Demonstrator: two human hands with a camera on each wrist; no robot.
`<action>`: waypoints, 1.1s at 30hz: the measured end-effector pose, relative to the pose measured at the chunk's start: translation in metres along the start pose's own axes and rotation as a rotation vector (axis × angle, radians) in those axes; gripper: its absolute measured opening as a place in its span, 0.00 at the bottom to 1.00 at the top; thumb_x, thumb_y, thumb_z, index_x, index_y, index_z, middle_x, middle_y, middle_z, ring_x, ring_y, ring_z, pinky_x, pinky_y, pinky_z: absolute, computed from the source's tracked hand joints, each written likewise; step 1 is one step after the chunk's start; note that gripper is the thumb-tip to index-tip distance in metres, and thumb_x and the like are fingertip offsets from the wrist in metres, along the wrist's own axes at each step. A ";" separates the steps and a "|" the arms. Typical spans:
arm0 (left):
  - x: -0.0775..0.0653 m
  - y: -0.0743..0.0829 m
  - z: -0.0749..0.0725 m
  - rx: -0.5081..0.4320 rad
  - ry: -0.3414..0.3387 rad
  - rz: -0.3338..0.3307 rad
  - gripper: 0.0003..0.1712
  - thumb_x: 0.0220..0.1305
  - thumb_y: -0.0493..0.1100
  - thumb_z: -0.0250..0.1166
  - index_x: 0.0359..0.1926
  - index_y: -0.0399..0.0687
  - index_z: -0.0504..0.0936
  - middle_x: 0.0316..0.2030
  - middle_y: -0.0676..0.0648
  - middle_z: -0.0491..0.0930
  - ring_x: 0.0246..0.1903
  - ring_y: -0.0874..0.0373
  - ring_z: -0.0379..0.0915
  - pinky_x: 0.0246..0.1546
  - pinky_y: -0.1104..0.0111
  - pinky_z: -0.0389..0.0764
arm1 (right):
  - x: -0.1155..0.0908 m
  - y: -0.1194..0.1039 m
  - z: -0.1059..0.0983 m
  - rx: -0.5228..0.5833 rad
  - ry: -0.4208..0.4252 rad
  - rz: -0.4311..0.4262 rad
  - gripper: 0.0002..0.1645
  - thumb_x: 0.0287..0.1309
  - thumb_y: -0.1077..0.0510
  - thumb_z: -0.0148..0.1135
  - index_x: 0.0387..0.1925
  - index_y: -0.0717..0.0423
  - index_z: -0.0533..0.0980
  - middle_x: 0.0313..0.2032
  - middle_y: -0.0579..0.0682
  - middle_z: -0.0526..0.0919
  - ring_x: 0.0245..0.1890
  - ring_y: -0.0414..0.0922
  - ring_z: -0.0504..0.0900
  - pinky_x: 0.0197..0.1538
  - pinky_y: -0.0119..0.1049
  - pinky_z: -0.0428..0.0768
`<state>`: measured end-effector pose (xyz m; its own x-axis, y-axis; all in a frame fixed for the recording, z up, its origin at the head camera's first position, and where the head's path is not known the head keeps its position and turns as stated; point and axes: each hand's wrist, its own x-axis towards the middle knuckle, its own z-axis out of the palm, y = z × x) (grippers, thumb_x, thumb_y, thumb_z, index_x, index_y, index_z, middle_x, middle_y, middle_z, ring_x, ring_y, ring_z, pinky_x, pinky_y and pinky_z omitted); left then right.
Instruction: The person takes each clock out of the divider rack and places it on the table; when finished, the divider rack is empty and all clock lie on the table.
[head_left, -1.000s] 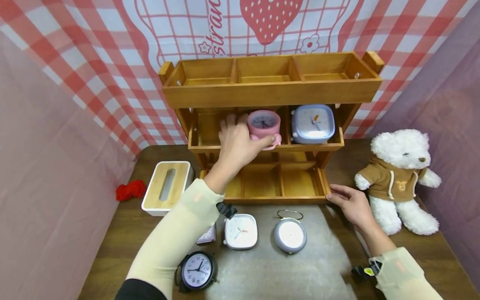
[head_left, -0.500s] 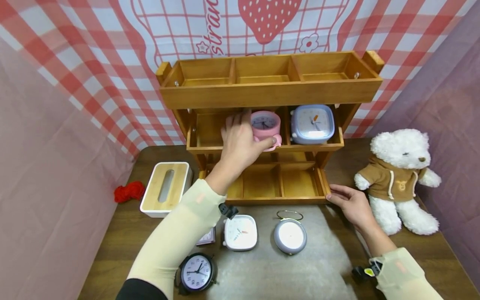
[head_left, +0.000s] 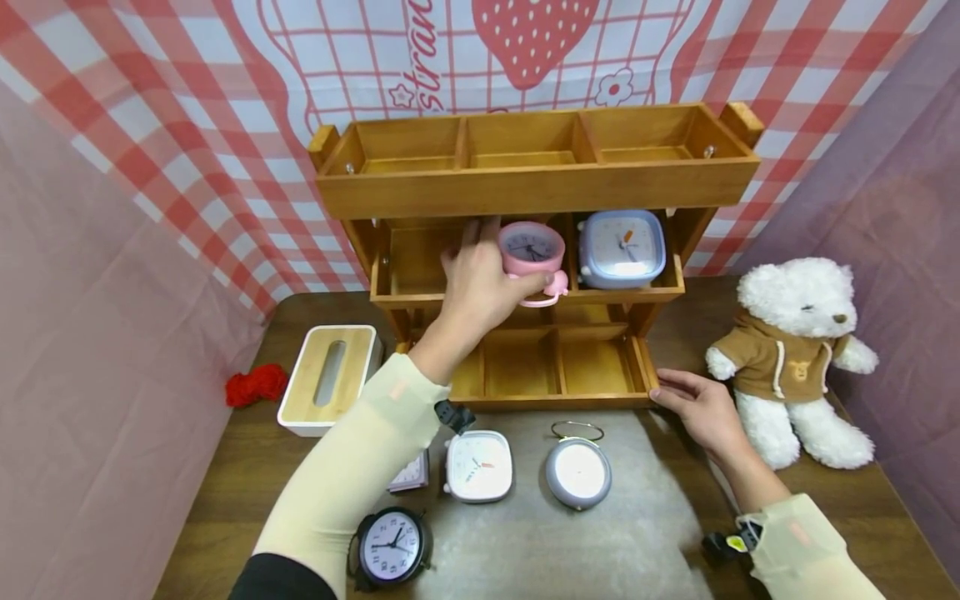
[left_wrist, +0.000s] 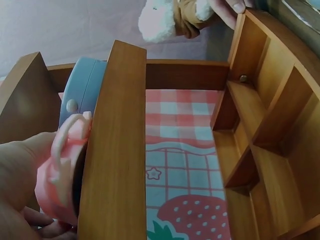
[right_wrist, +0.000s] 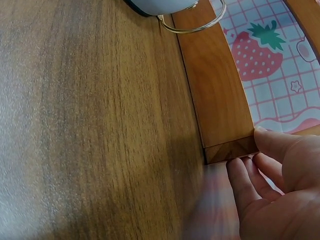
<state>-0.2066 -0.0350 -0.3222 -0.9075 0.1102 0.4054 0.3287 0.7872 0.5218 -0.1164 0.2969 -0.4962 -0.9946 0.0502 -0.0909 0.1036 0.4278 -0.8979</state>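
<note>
My left hand [head_left: 480,279] holds a pink alarm clock [head_left: 528,265] between thumb and fingers, at the middle compartment of the middle tier of a wooden shelf [head_left: 536,187]. In the left wrist view the pink clock [left_wrist: 61,175] shows its handle, right behind the shelf's front board. A blue square alarm clock [head_left: 622,248] stands in the compartment to its right. At the bottom tier's front right corner my right hand [head_left: 697,408] grips the shelf's edge; the right wrist view shows the thumb on one side of the wooden corner [right_wrist: 230,150] and fingers on the other.
On the table in front lie a white square clock [head_left: 480,467], a grey round clock [head_left: 579,472], a black alarm clock [head_left: 390,546] and a partly hidden small clock [head_left: 411,473]. A tissue box [head_left: 330,375] and red yarn [head_left: 257,385] sit left, a teddy bear [head_left: 798,358] right.
My left hand and the pink clock have shifted slightly to the right within the middle tier, and the clock has tipped a little. My right hand keeps its grip on the shelf corner.
</note>
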 end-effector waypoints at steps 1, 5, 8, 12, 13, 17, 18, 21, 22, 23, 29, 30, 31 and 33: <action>0.000 0.000 0.000 -0.015 0.000 0.012 0.54 0.43 0.65 0.80 0.67 0.44 0.71 0.52 0.43 0.79 0.61 0.49 0.69 0.58 0.42 0.66 | 0.000 0.000 0.000 0.001 -0.001 0.001 0.32 0.66 0.55 0.69 0.65 0.70 0.74 0.57 0.71 0.81 0.41 0.21 0.80 0.42 0.20 0.79; 0.000 -0.001 0.000 -0.081 0.007 0.042 0.55 0.42 0.62 0.81 0.68 0.44 0.70 0.53 0.42 0.77 0.56 0.48 0.73 0.56 0.47 0.72 | 0.000 0.000 -0.001 -0.010 -0.003 0.002 0.32 0.66 0.55 0.68 0.65 0.70 0.74 0.57 0.70 0.81 0.41 0.21 0.80 0.42 0.20 0.79; 0.000 -0.002 -0.001 -0.136 0.004 0.051 0.55 0.42 0.59 0.83 0.69 0.45 0.70 0.56 0.41 0.75 0.51 0.46 0.76 0.53 0.53 0.78 | 0.000 0.000 -0.001 -0.010 -0.007 0.006 0.32 0.67 0.55 0.68 0.66 0.69 0.74 0.57 0.70 0.81 0.41 0.21 0.80 0.42 0.20 0.79; -0.002 -0.005 -0.003 -0.175 0.001 0.068 0.56 0.41 0.58 0.83 0.70 0.44 0.70 0.58 0.40 0.74 0.51 0.46 0.77 0.52 0.57 0.80 | 0.000 0.000 -0.001 -0.003 -0.011 0.018 0.33 0.67 0.54 0.68 0.66 0.69 0.73 0.58 0.70 0.81 0.42 0.21 0.79 0.43 0.20 0.79; -0.003 -0.005 -0.003 -0.178 0.004 0.074 0.56 0.42 0.58 0.83 0.70 0.43 0.70 0.58 0.40 0.74 0.52 0.46 0.77 0.53 0.57 0.80 | 0.000 0.001 0.000 -0.003 -0.010 0.021 0.33 0.67 0.54 0.68 0.66 0.69 0.73 0.58 0.70 0.81 0.42 0.21 0.79 0.43 0.20 0.79; -0.008 -0.008 -0.007 -0.203 0.021 0.086 0.55 0.42 0.57 0.84 0.70 0.42 0.72 0.61 0.40 0.74 0.56 0.47 0.74 0.57 0.56 0.78 | 0.000 0.002 0.000 -0.005 -0.008 0.028 0.32 0.67 0.54 0.68 0.66 0.69 0.73 0.58 0.69 0.81 0.42 0.21 0.79 0.43 0.20 0.79; -0.010 -0.008 -0.008 -0.217 0.024 0.084 0.55 0.42 0.57 0.84 0.70 0.42 0.72 0.62 0.40 0.74 0.57 0.47 0.73 0.58 0.56 0.77 | 0.000 0.002 0.000 -0.005 -0.006 0.028 0.32 0.67 0.54 0.68 0.66 0.69 0.73 0.58 0.69 0.81 0.42 0.21 0.79 0.43 0.20 0.79; -0.018 -0.010 -0.013 -0.261 0.033 0.070 0.54 0.42 0.55 0.85 0.70 0.43 0.73 0.65 0.40 0.73 0.60 0.46 0.72 0.60 0.55 0.76 | 0.000 0.002 0.000 -0.012 -0.004 0.027 0.32 0.67 0.54 0.68 0.66 0.69 0.73 0.58 0.69 0.81 0.41 0.21 0.79 0.42 0.20 0.79; -0.021 -0.010 -0.015 -0.274 0.037 0.069 0.54 0.42 0.55 0.85 0.70 0.43 0.73 0.65 0.39 0.72 0.60 0.46 0.72 0.60 0.54 0.75 | 0.000 0.001 0.000 -0.012 -0.003 0.027 0.32 0.67 0.54 0.68 0.66 0.69 0.73 0.58 0.69 0.81 0.41 0.21 0.79 0.42 0.20 0.79; -0.024 -0.010 -0.017 -0.289 0.038 0.069 0.54 0.42 0.55 0.85 0.70 0.43 0.73 0.65 0.40 0.72 0.59 0.47 0.72 0.60 0.55 0.76 | 0.000 0.001 0.000 -0.011 -0.002 0.026 0.32 0.67 0.54 0.68 0.66 0.69 0.73 0.58 0.69 0.81 0.41 0.21 0.79 0.42 0.20 0.79; -0.047 -0.008 -0.031 -0.375 0.050 0.116 0.53 0.41 0.51 0.86 0.68 0.40 0.73 0.59 0.42 0.74 0.55 0.52 0.73 0.56 0.58 0.78 | -0.001 -0.002 0.000 -0.009 -0.005 0.024 0.33 0.67 0.54 0.68 0.66 0.69 0.73 0.58 0.70 0.81 0.41 0.21 0.80 0.42 0.20 0.79; -0.051 -0.008 -0.033 -0.384 0.048 0.124 0.53 0.41 0.50 0.86 0.68 0.40 0.73 0.59 0.43 0.74 0.56 0.53 0.73 0.56 0.58 0.78 | -0.002 -0.002 0.000 -0.012 -0.007 0.025 0.33 0.67 0.54 0.68 0.66 0.69 0.73 0.58 0.70 0.80 0.41 0.21 0.79 0.42 0.20 0.79; -0.056 -0.007 -0.036 -0.391 0.045 0.129 0.53 0.40 0.50 0.87 0.68 0.40 0.73 0.59 0.44 0.74 0.56 0.54 0.72 0.55 0.58 0.78 | -0.002 -0.002 0.000 -0.016 -0.009 0.028 0.33 0.67 0.53 0.68 0.66 0.69 0.73 0.58 0.70 0.80 0.41 0.20 0.79 0.43 0.20 0.79; -0.067 -0.008 -0.040 -0.398 0.036 0.138 0.53 0.41 0.49 0.87 0.68 0.41 0.73 0.60 0.46 0.73 0.57 0.56 0.71 0.56 0.58 0.78 | -0.002 -0.002 0.000 -0.021 -0.015 0.033 0.34 0.68 0.52 0.67 0.66 0.68 0.73 0.59 0.70 0.80 0.41 0.20 0.79 0.43 0.20 0.79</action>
<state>-0.1374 -0.0730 -0.3233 -0.8405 0.1713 0.5140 0.5282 0.4703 0.7070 -0.1148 0.2960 -0.4946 -0.9906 0.0512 -0.1265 0.1361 0.4450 -0.8852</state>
